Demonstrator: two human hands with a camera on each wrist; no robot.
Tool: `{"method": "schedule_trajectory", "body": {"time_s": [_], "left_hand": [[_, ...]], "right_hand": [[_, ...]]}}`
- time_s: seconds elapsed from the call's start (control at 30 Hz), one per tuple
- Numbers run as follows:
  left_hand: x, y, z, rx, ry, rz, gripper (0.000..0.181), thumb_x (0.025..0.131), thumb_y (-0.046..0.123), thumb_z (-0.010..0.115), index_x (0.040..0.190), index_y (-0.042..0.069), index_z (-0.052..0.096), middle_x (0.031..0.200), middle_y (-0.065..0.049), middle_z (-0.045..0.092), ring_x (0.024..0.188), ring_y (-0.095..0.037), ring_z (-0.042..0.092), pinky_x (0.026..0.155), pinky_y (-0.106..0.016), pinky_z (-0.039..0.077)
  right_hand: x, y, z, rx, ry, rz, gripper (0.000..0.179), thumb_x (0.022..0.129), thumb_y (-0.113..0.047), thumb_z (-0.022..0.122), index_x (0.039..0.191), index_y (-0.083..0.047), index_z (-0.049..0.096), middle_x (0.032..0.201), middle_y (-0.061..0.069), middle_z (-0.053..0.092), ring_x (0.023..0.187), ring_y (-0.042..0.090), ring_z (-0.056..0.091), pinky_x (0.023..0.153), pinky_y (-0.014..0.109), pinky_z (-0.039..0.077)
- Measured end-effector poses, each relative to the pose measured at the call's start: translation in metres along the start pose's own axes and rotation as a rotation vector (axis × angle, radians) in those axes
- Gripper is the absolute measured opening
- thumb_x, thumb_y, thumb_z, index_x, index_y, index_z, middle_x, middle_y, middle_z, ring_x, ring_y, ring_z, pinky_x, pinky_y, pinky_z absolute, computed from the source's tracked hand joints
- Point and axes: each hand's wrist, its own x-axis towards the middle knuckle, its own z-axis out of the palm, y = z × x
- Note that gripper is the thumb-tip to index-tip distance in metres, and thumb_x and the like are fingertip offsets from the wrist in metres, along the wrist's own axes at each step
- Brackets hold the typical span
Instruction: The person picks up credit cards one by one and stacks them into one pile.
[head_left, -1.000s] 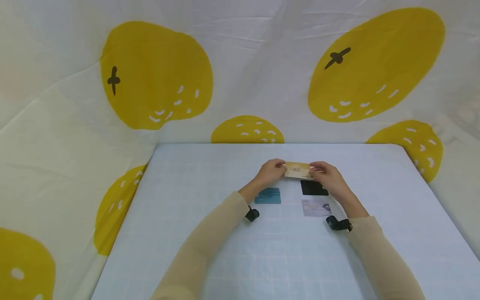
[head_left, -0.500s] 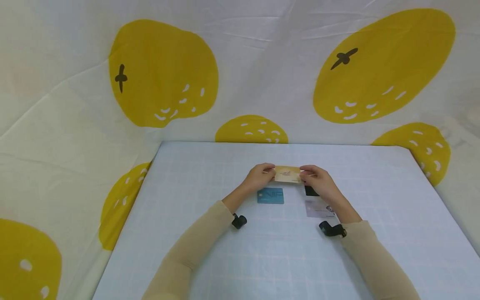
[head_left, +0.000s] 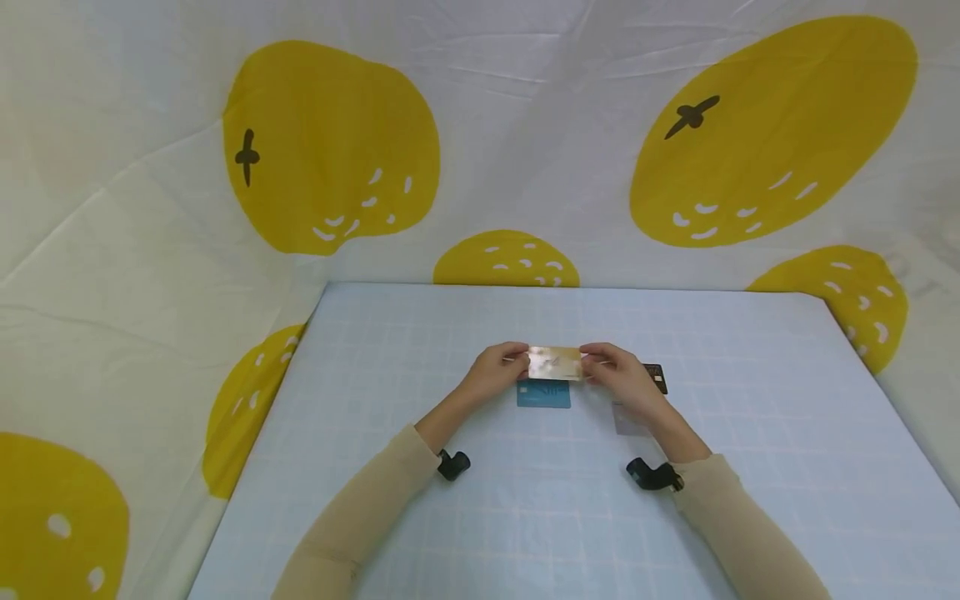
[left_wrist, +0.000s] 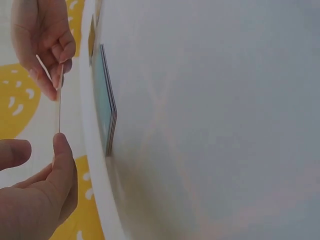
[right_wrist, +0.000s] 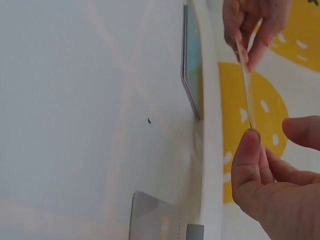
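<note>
A gold bank card is held up between both hands, above the table. My left hand pinches its left end with thumb and fingers. At the other end, the right hand grips it the same way. In both wrist views the card appears edge-on as a thin line, raised off the tabletop. Just below it in the head view lies a teal card, its top part hidden by the gold one. The left wrist view shows this teal card on top of a small stack of cards.
A black card and a pale lilac card lie on the right, both partly covered by the right hand and wrist. The table has a pale checked cloth. Behind it hangs a white sheet with yellow fruit prints.
Both hands have carried the gold card leftward and nearer, from behind the black card to over the teal card. The other cards lie where they were; the view has shifted slightly.
</note>
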Motion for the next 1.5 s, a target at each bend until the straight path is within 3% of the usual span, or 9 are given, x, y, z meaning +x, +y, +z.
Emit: {"method": "schedule_trajectory", "body": {"time_s": [0.17,0.33,0.47,1.0,1.33,1.5], "left_hand": [[-0.010,-0.007,-0.004,0.007,-0.003,0.022,0.037,0.101,0.020,0.057,0.133,0.000,0.061,0.108,-0.006,0.068,0.089,-0.014,0.069,0.084,-0.031,0.053],[-0.017,-0.014,-0.006,-0.024,-0.008,-0.008,0.036,0.101,0.019,0.057,0.132,0.000,0.061,0.110,-0.006,0.070,0.090,-0.014,0.069,0.084,-0.031,0.054],[-0.020,-0.017,-0.006,-0.042,-0.016,-0.027,0.036,0.101,0.018,0.057,0.131,0.000,0.061,0.114,-0.007,0.069,0.091,-0.013,0.068,0.082,-0.029,0.054],[-0.025,-0.023,-0.007,0.132,-0.087,-0.047,0.033,0.105,0.021,0.052,0.132,0.003,0.062,0.104,-0.002,0.066,0.086,-0.014,0.061,0.077,-0.032,0.051],[-0.024,-0.025,-0.006,0.151,-0.087,-0.071,0.034,0.104,0.023,0.053,0.131,0.005,0.063,0.114,-0.002,0.068,0.094,-0.012,0.063,0.086,-0.035,0.051],[-0.024,-0.021,-0.006,0.179,-0.075,-0.095,0.034,0.104,0.025,0.053,0.131,0.007,0.064,0.122,-0.003,0.066,0.112,-0.018,0.060,0.095,-0.040,0.048]], "right_hand": [[-0.004,0.002,0.008,0.012,-0.025,-0.022,0.042,0.103,-0.024,0.057,0.140,-0.004,0.053,0.120,0.015,0.061,0.101,0.027,0.065,0.090,0.040,0.053],[-0.008,0.005,0.014,0.024,-0.036,-0.052,0.041,0.102,-0.020,0.058,0.138,0.000,0.054,0.117,0.017,0.062,0.097,0.026,0.066,0.085,0.036,0.054],[-0.009,0.006,0.018,0.026,-0.035,-0.032,0.042,0.101,-0.022,0.061,0.137,-0.001,0.055,0.116,0.016,0.062,0.094,0.025,0.065,0.082,0.034,0.054],[-0.013,0.011,0.021,-0.019,-0.095,-0.076,0.040,0.102,-0.020,0.060,0.133,0.005,0.056,0.114,0.017,0.065,0.099,0.027,0.064,0.079,0.033,0.054],[-0.013,0.012,0.021,-0.067,-0.115,-0.054,0.041,0.102,-0.023,0.059,0.134,0.002,0.056,0.114,0.014,0.064,0.099,0.024,0.063,0.081,0.032,0.053],[-0.012,0.008,0.021,-0.073,-0.118,-0.036,0.040,0.102,-0.022,0.059,0.135,0.000,0.057,0.114,0.012,0.064,0.098,0.024,0.063,0.082,0.036,0.052]]}}
